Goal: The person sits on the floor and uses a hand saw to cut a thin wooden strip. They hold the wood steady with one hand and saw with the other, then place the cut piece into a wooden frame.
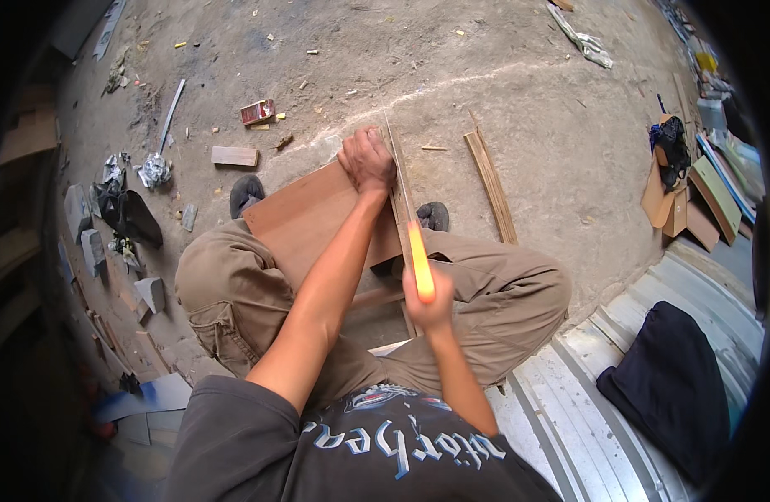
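My left hand (370,161) is closed on the far end of a wooden piece, its fingers curled at the edge beside the blade. My right hand (429,297), blurred by motion, grips the yellow-orange handle of a handsaw (419,263). Its long thin blade shows almost edge-on and points away from me, passing just right of my left hand. A narrow wooden strip (400,219) lies along the blade. Between my bent knees rests a flat reddish-brown board (305,219), partly covered by my left forearm. The saw's teeth cannot be made out.
A loose plank (491,188) lies right of my foot. Ahead to the left are a small wood block (234,156) and a red box (257,112). Crumpled foil (154,171) and a black bag (127,213) lie farther left. Dark cloth (669,385) sits on corrugated metal (560,402) at right.
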Demonstrator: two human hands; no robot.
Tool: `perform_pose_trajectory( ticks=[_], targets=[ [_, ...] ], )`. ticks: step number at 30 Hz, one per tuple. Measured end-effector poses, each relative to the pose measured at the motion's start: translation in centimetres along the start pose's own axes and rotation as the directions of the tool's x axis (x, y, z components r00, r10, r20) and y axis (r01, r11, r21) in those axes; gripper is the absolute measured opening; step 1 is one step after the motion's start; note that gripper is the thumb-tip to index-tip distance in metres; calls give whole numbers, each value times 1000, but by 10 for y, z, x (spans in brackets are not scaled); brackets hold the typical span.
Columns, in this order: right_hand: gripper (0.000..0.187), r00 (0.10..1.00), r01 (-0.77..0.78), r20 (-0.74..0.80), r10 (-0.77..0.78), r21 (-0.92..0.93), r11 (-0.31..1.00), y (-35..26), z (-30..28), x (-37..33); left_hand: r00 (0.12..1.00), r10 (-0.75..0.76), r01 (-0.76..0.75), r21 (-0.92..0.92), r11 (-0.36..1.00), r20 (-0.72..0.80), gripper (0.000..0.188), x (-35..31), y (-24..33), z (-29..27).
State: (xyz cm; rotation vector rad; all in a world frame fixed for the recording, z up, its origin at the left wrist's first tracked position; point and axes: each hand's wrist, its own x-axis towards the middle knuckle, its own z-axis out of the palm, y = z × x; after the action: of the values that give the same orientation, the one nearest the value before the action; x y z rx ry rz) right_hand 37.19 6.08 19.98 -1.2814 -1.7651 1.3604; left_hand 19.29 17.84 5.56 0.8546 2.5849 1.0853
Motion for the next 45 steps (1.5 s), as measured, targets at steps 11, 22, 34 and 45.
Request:
perform_pose_trajectory(
  ticks=[11,22,34,45],
  targets=[
    [17,998,-69,12,69,-19,997,2,14,70,999,34,-33,19,999,-24,29,-7,0,4],
    [21,999,-23,-28,21,-55,998,12,16,78,998,43,-40,53,998,-44,29,-2,2,10],
    [16,1000,0,-11,0,17,1000,13,10,46,1000,15,-15,25,1000,-17,29,-2,2,2],
    [8,989,-139,62,137,19,990,-16,-31,-39,1000,3,-3,12,1000,-18,31,-7,-6,-2]
  ],
)
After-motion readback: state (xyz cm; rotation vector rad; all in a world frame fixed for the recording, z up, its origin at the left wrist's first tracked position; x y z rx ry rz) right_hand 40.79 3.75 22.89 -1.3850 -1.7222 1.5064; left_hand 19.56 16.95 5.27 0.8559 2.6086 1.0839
